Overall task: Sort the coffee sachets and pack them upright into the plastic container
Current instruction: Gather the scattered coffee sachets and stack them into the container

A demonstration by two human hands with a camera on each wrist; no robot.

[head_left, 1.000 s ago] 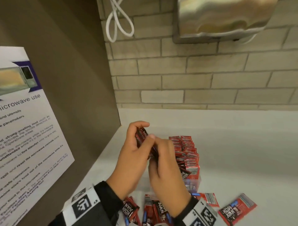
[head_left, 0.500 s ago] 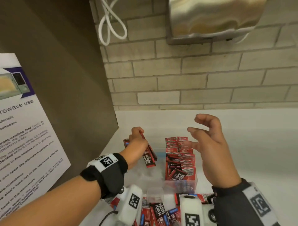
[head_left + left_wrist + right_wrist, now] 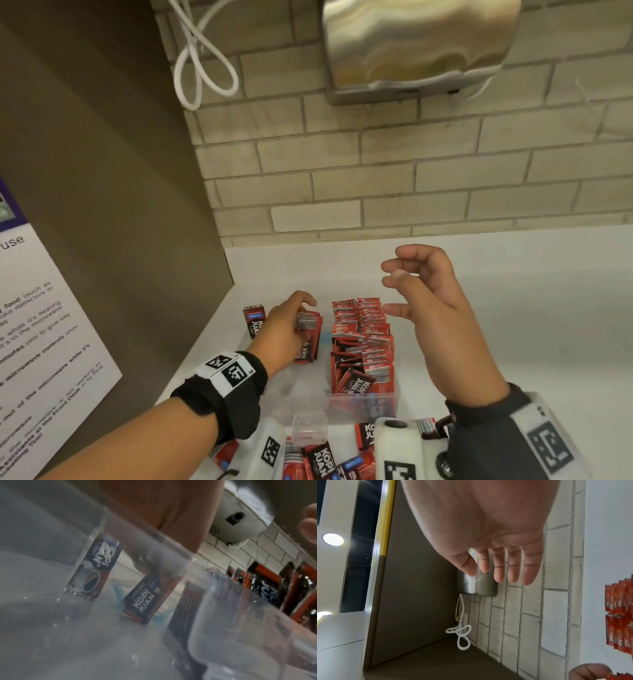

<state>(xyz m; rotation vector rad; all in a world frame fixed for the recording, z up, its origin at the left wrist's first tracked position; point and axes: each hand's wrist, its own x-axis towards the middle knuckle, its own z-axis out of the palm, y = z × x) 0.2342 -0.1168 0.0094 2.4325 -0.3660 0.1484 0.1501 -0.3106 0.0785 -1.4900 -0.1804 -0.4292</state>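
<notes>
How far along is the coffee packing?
About halfway. The container's right side holds a full row of upright sachets. The left hand grips a small stack in the mostly empty left side. The right hand is free. Loose sachets remain in front.

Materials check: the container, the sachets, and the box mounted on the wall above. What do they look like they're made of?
Clear rectangular plastic container: looks like rigid glossy plastic; the sachets show through its walls.
Red-and-black coffee sachets: probably thin printed film or foil laminate, with crimped serrated top edges and printed barcodes.
Silver wall-mounted box: probably brushed stainless steel, given its blurred warm reflections; metallised plastic can't be ruled out.
</notes>
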